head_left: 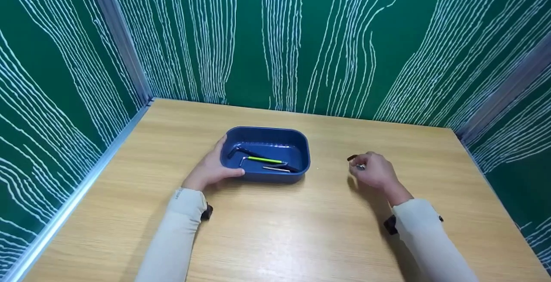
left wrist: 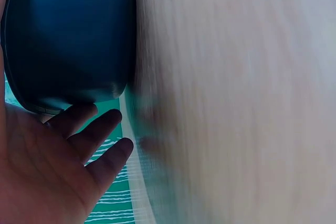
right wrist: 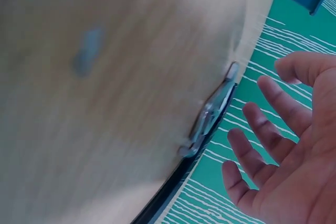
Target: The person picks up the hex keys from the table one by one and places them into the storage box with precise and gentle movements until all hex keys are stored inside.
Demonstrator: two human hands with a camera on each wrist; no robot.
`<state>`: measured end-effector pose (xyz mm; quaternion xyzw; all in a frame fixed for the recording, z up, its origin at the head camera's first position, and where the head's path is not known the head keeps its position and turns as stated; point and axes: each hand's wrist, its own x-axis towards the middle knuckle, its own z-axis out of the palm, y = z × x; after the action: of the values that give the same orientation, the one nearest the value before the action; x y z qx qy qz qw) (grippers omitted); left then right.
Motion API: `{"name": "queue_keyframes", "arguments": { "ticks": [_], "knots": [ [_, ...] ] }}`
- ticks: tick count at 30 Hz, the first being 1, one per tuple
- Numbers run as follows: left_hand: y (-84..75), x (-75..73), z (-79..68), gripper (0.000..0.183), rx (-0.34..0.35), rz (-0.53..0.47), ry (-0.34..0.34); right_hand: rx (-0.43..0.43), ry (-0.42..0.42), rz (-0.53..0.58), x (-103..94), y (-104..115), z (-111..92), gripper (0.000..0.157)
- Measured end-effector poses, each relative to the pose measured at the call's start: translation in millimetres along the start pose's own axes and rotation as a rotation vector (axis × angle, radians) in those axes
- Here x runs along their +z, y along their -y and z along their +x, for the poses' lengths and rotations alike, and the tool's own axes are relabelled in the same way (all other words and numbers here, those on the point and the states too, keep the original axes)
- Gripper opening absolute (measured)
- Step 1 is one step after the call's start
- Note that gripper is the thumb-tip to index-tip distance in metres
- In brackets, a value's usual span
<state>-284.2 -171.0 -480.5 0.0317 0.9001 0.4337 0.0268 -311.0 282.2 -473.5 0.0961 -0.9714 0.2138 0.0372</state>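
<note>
Left hand: here it is, the left hand (head_left: 211, 165) holding the left end of the blue box (head_left: 269, 178), thumb over the near rim; the wrist view shows three other fingers spread.
Blue box: standing upright on the table (head_left: 275, 234), just left of centre, well apart from the right hand.
Inside the box: a green-handled hex key (head_left: 264, 159) lies across the middle, a black tool (head_left: 246, 150) just behind it, a thin silver rod (head_left: 276, 169) towards the near right side.
Right hand: over on the right, the right hand (head_left: 374, 170) is down near the tabletop, and its wrist view has the fingers parted and loosely bent, nothing between them.
Silver tool: the silver tool (right wrist: 209, 109) lies on the table just beside those fingers; a dark tip (head_left: 352, 158) peeks out at the fingertips from above.
Backdrop: green walls (head_left: 245, 58) streaked with white lines, pale sleeves (head_left: 172, 230) on both arms.
</note>
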Motion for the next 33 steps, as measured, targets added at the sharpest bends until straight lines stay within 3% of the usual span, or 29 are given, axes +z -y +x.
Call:
{"name": "queue_keyframes", "arguments": {
  "ticks": [14,33],
  "knots": [
    [-0.2,1.3,-1.3,0.114,0.003,-0.005,-0.008,0.059,0.041,-0.033,2.6,-7.1,-4.0,0.010],
    [-1.3,0.4,0.2,0.119,0.010,-0.015,-0.006,-0.028,0.050,-0.111,6.8,-8.8,-0.4,0.012]
  ]
}}
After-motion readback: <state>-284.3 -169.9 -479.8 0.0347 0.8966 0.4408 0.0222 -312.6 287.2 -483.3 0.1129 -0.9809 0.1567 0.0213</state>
